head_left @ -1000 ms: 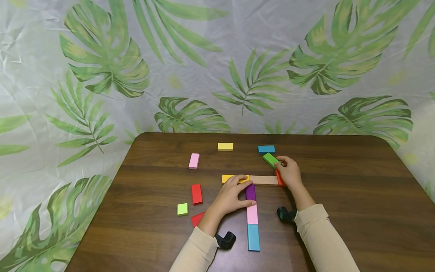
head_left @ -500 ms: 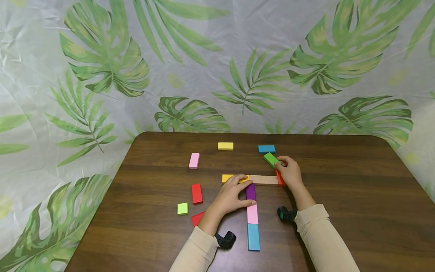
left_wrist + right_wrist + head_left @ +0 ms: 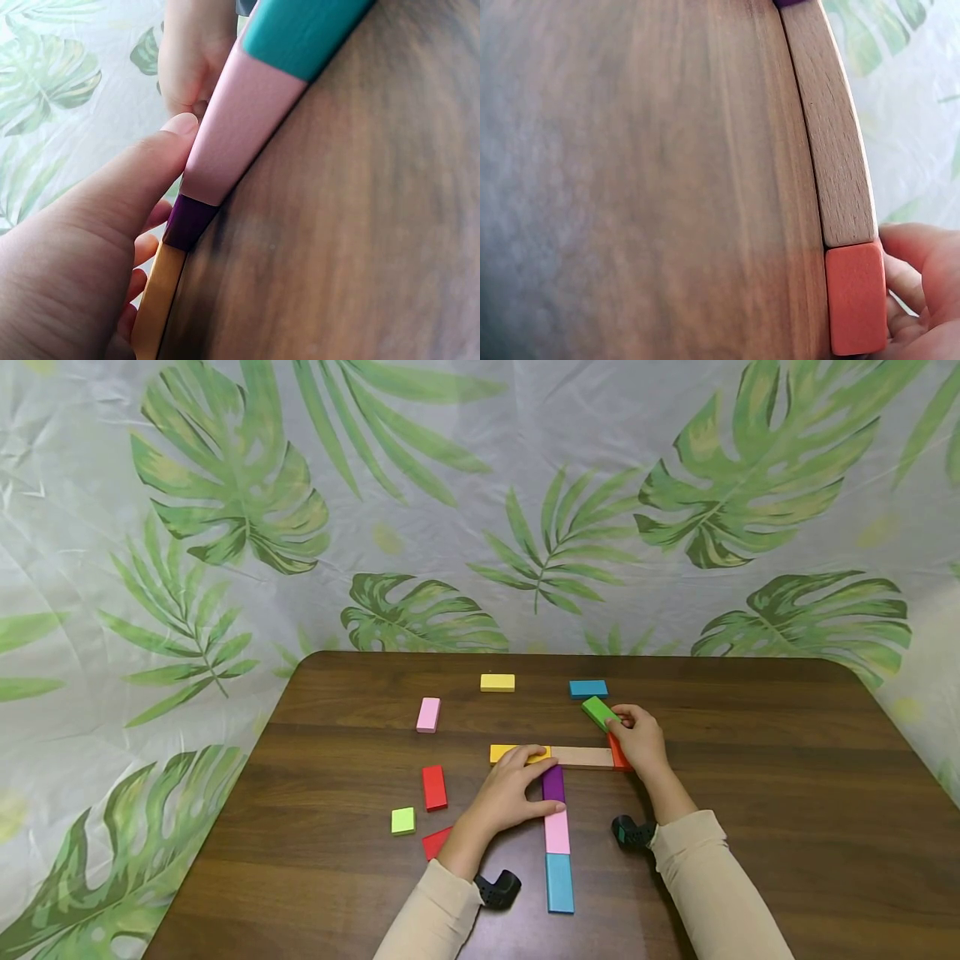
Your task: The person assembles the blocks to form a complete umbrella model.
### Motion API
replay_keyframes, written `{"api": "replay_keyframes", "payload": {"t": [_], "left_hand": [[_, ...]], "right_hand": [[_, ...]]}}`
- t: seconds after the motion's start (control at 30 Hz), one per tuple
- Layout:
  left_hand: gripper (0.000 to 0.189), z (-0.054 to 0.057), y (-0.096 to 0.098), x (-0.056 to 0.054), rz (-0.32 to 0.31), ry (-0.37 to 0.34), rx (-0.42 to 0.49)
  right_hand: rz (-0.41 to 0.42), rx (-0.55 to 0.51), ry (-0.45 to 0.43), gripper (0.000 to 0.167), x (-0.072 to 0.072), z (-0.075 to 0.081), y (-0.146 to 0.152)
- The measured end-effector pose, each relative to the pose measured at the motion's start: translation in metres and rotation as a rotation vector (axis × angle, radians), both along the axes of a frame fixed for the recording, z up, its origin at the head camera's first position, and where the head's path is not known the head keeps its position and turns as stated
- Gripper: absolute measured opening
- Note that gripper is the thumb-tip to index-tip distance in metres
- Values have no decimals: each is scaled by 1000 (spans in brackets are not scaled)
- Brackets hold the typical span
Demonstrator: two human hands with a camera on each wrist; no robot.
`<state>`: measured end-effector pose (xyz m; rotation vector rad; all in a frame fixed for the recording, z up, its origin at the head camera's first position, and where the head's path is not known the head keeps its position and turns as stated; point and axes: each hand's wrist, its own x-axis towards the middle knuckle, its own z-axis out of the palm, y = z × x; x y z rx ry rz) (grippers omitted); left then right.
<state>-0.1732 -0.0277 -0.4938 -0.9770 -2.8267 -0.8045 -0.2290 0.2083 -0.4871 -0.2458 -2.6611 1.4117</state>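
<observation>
Flat coloured blocks lie end to end on the table. A yellow-orange block (image 3: pixel 500 753), a plain wooden block (image 3: pixel 582 757) and an orange-red block (image 3: pixel 617 753) form a crosswise row. From it a purple block (image 3: pixel 553 783), a pink block (image 3: pixel 240 120) and a blue block (image 3: pixel 559 883) run toward me. My left hand (image 3: pixel 501 793) rests on the row with fingers spread, fingertips over the yellow-orange block, thumb at the pink block's side. My right hand (image 3: pixel 640 742) pinches the near end of a green block (image 3: pixel 598 713), which slants away from the orange-red block (image 3: pixel 856 300).
Loose blocks lie around: yellow (image 3: pixel 498 682) and blue (image 3: pixel 588 689) at the back, pink (image 3: pixel 428 716) at the left, then red (image 3: pixel 434 788) and a lime green square (image 3: pixel 402 821). Another red block (image 3: pixel 437 843) is partly behind my left wrist. A leaf-patterned cloth (image 3: pixel 420 527) hangs behind the table.
The green block has shifted very slightly to the right in my right hand. Both hands otherwise stay in place.
</observation>
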Motion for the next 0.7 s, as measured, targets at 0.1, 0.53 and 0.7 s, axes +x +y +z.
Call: {"api": "replay_keyframes", "payload": {"t": [0.1, 0.53, 0.7], "left_hand": [[63, 0, 0, 0, 2, -3, -4], [64, 1, -1, 0, 5, -17, -5], [64, 1, -1, 0, 3, -16, -7]], "right_hand": [[-2, 3, 4, 30, 0, 0, 0], [-2, -35, 86, 32, -2, 13, 6], [53, -39, 103, 37, -3, 20, 15]]}}
